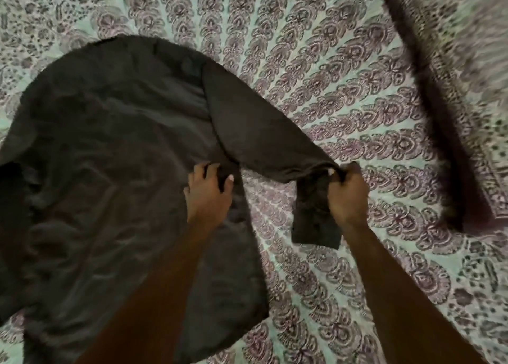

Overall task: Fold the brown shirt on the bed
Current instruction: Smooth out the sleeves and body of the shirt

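Head view: brown shirt [110, 171] spread flat on the patterned bed [343, 102]. Left hand [209, 190] pressing down by the armpit, fingers curled into the cloth. Right hand [347, 193] pinching the sleeve [264, 141] end, lifted. Could easily drag the body crooked if that pin slips.

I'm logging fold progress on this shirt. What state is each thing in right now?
shirt: spread flat on the bed, body not yet folded.
sleeve: lifted off the bed, pulled out to the side, cuff end hanging down.
left hand: fingers curled, gripping the shirt's side edge near the armpit.
right hand: pinches the sleeve near its cuff.
bedsheet: patterned, laid flat under the shirt.
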